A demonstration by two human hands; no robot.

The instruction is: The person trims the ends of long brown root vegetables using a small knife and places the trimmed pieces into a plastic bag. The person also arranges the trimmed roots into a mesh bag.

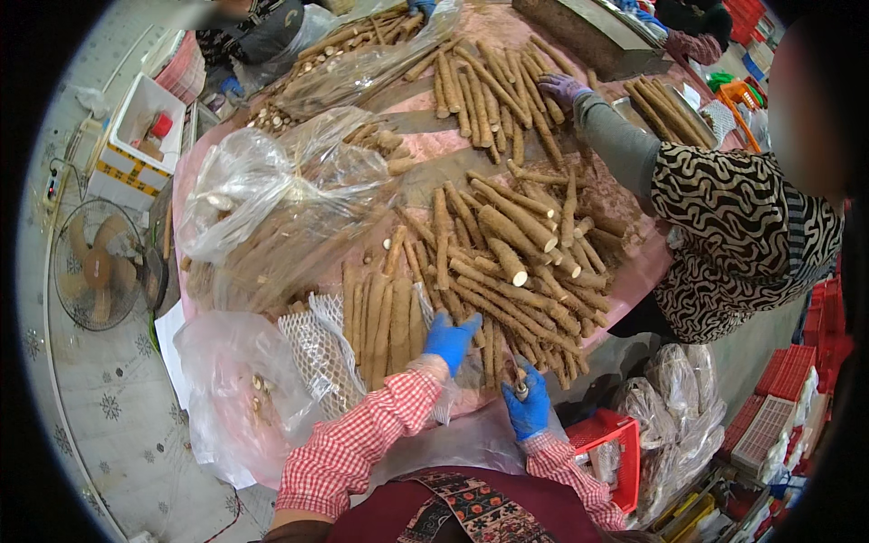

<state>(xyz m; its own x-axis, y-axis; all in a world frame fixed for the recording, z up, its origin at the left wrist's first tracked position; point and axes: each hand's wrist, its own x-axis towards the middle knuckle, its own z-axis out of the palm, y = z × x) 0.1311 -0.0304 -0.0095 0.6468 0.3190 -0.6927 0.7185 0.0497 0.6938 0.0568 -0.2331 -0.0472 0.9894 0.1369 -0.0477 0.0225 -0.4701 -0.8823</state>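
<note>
My left hand (451, 340), in a blue glove, reaches to the near edge of a large pile of long brown yams (507, 262). Its thumb and fingers are apart, and no yam shows lifted in it. To its left, a row of yams (380, 326) lies side by side by white foam netting (328, 348). My right hand (529, 405), also blue-gloved, is closed at the table's near edge. A small metallic and dark piece sticks out of its fingers, too small to name. Several yams show white cut ends.
A clear plastic bag (244, 394) with small scraps lies at left, and a bagged bundle (290, 185) beyond it. A co-worker's gloved hand (563, 88) touches the far yams. A red basket (608, 443) stands at lower right, a fan (97, 264) at left.
</note>
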